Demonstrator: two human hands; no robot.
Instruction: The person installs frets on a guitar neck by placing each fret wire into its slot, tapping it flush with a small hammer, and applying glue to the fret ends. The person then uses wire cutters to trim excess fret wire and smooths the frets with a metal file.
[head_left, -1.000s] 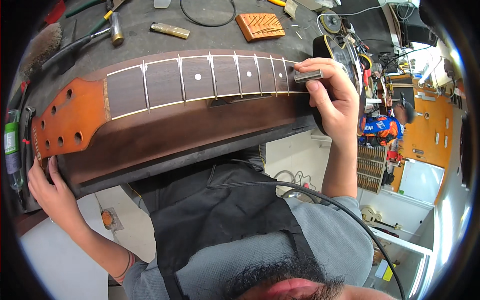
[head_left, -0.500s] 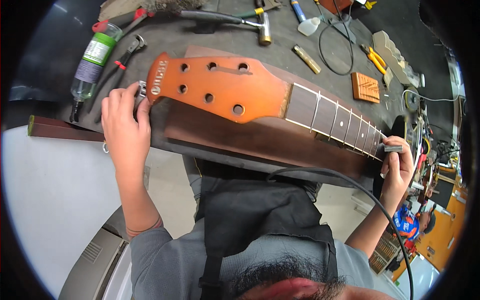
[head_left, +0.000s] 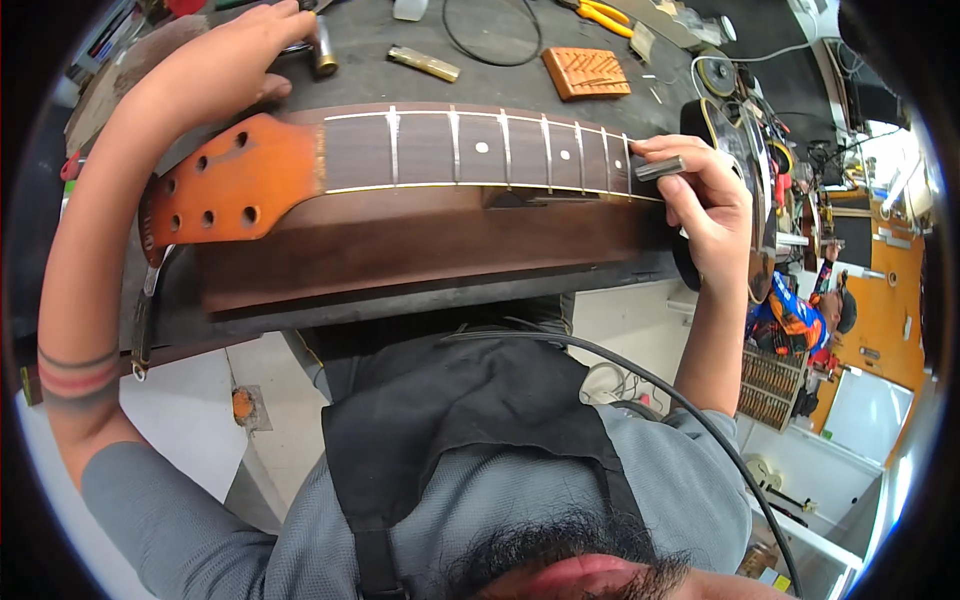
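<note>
A guitar neck lies across the bench, its orange headstock (head_left: 228, 185) to the left and its dark fretboard (head_left: 430, 150) to the right, with several fret wires across it. My left hand (head_left: 225, 55) reaches over the headstock to the hammer (head_left: 324, 48), closed over its handle. The handle is mostly hidden by the hand; the head shows beside the fingers. Gripping a short grey metal bar (head_left: 660, 168), my right hand (head_left: 708, 195) rests at the right end of the visible fretboard. By the headstock's tip lies a slim tool (head_left: 152, 280) with a metal end.
Under the neck is a brown board (head_left: 400, 255). Beyond it lie a brass-coloured cylindrical tool (head_left: 424, 63), an orange wooden block (head_left: 587, 74) with slots, and yellow-handled pliers (head_left: 606, 18). A black cable (head_left: 690, 405) crosses in front of me. Another person (head_left: 795, 315) is at far right.
My left hand has left the metal tool at the headstock's tip and moved far forward onto the hammer. My right hand keeps the metal bar. The whole view has shifted and turned.
</note>
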